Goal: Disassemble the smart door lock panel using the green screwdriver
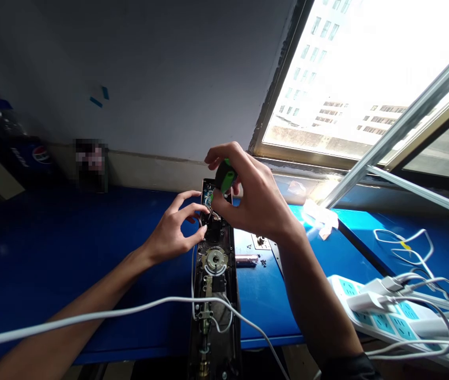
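My right hand (254, 198) is wrapped round a green and black screwdriver (225, 177), which points down into the upper part of a long, narrow black device housing (234, 316). The housing stands open and looks like an electronic door lock. A circuit board (208, 194) shows at its far end, with a round metal disc (216, 259) around its middle. Fingers spread, my left hand (174, 229) rests at the housing's left edge, its thumb and fingertips close to the screwdriver's shaft. The shaft's tip is hard to make out among the dark parts.
Several small black screws (263, 263) and a shiny cylinder (247, 259) lie right of the housing on the blue table (149, 311). A white cable (129, 311) crosses in front. A power strip (382, 316) with plugs sits at right, below a lit lamp (319, 214).
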The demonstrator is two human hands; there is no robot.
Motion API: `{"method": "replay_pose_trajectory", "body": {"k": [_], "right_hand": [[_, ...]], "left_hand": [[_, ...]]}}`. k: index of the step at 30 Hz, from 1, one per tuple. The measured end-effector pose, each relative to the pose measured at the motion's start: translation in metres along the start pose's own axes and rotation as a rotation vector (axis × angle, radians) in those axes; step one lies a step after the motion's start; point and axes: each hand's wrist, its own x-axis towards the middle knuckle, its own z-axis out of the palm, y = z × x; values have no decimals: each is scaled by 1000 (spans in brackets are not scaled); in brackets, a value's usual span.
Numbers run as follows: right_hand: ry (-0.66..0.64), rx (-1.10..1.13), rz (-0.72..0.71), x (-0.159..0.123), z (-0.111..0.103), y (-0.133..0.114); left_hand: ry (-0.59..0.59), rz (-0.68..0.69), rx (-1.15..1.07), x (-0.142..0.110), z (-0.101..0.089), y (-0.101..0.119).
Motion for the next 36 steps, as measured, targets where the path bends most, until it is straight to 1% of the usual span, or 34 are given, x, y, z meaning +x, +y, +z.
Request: {"method": "replay_pose_trajectory", "body": {"k": [3,6,7,9,13,15,17,18,22,24,26,28,30,33,36], "right_hand": [[69,11,-13,-1,-1,1],[147,14,33,-2,-5,-2],[157,12,58,-2,-8,-5],[136,2,115,-2,-14,-10],[103,-14,178,0,-25,-13],[145,-9,157,0,-29,-8],[183,0,118,-1,-34,-1],[184,1,99,-2,-38,3],[112,-31,154,-8,-61,18],[15,-42,197,-13,-75,25],[-152,-58,284,-19,-87,33],[-298,-69,376,-25,-98,41],[-388,-71,448,-30,-105,49],[-444,-65,505,-35,-111,56],[-475,-70,532,-37,-113,62]], "left_hand": [[22,25,36,0,3,-1],[106,89,62,1,6,-4],[136,114,62,1,6,-5],[175,149,61,2,7,-6],[185,150,89,3,4,-4],[201,152,108,3,2,-2],[190,163,86,4,0,1],[167,172,58,5,-1,4],[1,199,-66,18,-4,25],[-131,210,-98,30,-2,39],[-258,222,-74,46,3,53],[-378,217,-36,63,13,64],[-450,202,-16,81,26,73],[-612,171,64,103,49,81],[-774,147,248,120,71,85]]}}
